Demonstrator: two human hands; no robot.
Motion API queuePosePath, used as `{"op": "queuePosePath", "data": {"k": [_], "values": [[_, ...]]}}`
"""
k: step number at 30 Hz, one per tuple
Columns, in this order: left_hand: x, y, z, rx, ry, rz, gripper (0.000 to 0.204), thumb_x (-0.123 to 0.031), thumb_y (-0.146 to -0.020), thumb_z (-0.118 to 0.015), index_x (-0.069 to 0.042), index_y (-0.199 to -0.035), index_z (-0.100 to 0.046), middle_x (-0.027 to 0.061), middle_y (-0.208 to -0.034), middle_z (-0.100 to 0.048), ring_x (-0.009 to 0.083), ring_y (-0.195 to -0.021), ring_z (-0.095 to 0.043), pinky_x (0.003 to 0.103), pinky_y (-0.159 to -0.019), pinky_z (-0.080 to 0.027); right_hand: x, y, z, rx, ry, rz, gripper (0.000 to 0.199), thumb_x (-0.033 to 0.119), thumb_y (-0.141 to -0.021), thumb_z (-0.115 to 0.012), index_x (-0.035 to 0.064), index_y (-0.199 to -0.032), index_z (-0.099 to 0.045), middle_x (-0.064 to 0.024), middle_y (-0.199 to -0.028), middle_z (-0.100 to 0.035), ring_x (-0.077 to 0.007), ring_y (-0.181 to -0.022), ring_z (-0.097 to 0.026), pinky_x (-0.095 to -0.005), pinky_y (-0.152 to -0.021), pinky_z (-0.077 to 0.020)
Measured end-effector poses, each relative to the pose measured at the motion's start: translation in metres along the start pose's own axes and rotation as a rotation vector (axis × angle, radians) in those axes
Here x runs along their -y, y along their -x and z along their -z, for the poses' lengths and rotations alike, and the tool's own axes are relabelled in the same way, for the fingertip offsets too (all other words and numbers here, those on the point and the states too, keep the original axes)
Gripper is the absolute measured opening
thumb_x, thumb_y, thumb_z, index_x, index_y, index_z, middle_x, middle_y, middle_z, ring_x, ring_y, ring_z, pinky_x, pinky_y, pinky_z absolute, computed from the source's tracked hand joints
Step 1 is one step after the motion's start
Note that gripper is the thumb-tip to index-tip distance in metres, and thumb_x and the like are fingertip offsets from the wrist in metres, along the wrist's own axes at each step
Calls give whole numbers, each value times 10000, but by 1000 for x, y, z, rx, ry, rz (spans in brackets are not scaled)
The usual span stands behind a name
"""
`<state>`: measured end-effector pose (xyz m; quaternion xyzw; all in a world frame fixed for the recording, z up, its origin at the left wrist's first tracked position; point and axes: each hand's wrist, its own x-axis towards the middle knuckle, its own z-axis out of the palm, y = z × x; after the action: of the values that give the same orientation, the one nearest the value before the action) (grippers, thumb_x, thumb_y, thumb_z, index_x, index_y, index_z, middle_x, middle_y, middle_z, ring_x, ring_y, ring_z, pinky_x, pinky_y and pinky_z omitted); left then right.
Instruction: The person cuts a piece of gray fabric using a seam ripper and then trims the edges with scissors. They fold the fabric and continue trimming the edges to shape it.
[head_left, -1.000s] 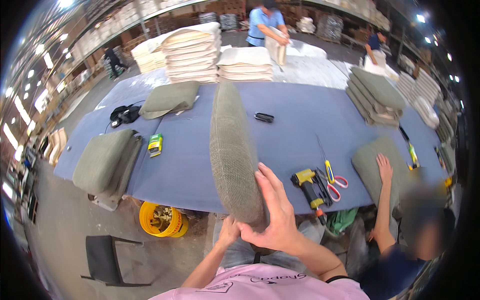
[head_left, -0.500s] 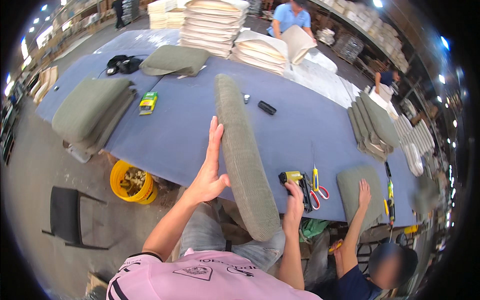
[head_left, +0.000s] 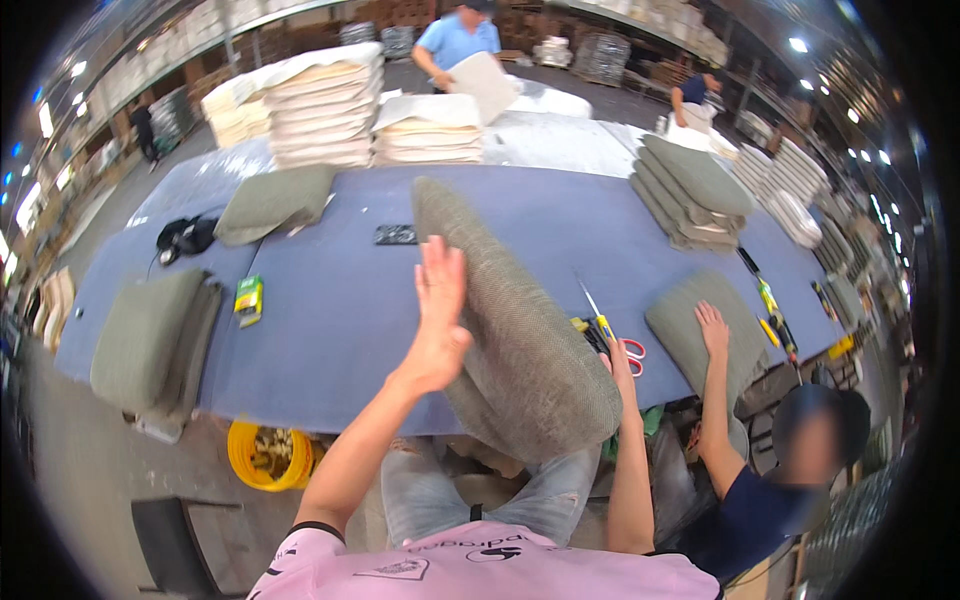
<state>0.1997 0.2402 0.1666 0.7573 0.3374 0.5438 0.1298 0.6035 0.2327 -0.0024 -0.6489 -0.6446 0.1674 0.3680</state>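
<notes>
A grey-green padded cushion [head_left: 520, 330] stands tilted in front of me, its lower end over the table's near edge and my lap. My left hand [head_left: 438, 325] is open, fingers stretched upward, its palm side toward the cushion's left side. At the cushion's lower right edge is my right hand [head_left: 622, 375], its fingers extended and not wrapped round the fabric. Whether that palm presses on the cushion is hard to see. Just beyond my right hand lie red-handled scissors [head_left: 632, 355], a yellow-handled screwdriver [head_left: 600, 318] and a partly hidden yellow-and-black tool [head_left: 590, 332].
A co-worker's hand [head_left: 712, 328] rests on another cushion [head_left: 690, 310] at the right. Cushion stacks stand at the left [head_left: 150, 345] and far right [head_left: 690, 190] of the blue table [head_left: 310, 340]. A yellow bucket [head_left: 240, 455] and black chair [head_left: 170, 540] are at lower left.
The cushion has turned from a narrow edge-on view to show more of its broad face, and its lower end has swung right. My right hand has moved right with it. The view has shifted.
</notes>
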Motion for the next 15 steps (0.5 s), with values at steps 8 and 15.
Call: {"op": "queuePosePath", "data": {"k": [8, 15], "values": [[221, -31, -16, 47, 598, 717, 986, -789, -1088, -217, -81, -1758, -71, 84, -1845, -11, 264, -1691, -17, 477, -1352, -8, 101, 170, -25, 58, -538, -51, 981, 701, -1072, -499, -43, -1670, -268, -243, -1636, -475, -358, -1507, -477, -452, -1226, -361], [143, 61, 26, -450, 330, 693, 929, -777, -1095, -221, -103, -1734, -227, 159, -1776, -262, 325, -1646, -214, 472, -1341, -168, 121, 108, 16, -395, -542, 224, 807, 589, -1097, -536, -72, -1547, -431, -236, -1393, -675, -352, -1316, -641, -435, -1074, -491]]}}
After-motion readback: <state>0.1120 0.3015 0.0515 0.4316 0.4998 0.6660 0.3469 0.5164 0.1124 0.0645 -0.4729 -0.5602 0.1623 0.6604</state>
